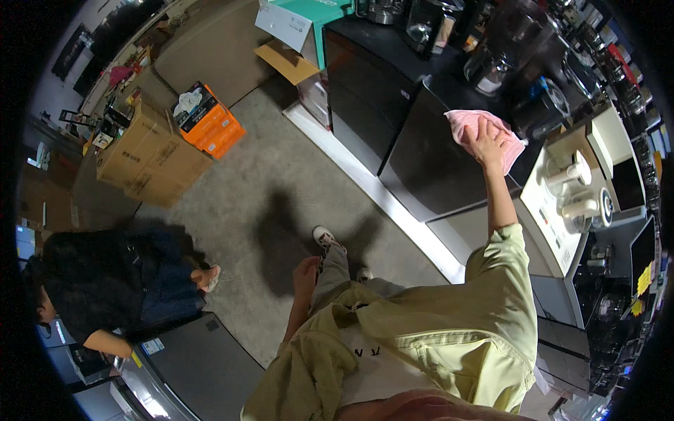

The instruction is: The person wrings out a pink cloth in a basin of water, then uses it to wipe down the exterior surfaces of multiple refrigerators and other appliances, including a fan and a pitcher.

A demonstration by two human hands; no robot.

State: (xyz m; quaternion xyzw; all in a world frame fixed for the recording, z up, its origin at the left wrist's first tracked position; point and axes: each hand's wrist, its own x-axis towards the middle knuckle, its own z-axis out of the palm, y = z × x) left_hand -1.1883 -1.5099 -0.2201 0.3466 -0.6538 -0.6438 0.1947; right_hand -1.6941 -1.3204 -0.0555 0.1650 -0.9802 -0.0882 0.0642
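Observation:
My right hand (486,144) lies flat with its fingers spread on a pink cloth (515,153). The cloth rests on the black countertop (439,91), close to its front edge above a dark cabinet front. Just behind the cloth stands a dark cylindrical appliance (545,107), and a clear-jug appliance (489,70) is farther back. Down beside my leg hangs my left hand (305,272), away from the counter. Its fingers are too small and foreshortened to make out.
White appliances (580,172) stand on a light counter at right. Orange boxes (221,130) and cardboard cartons (151,154) are stacked at left. A person in dark clothes (98,281) bends at lower left beside a grey cabinet (207,358). An opened carton (288,63) sits at the counter's far end.

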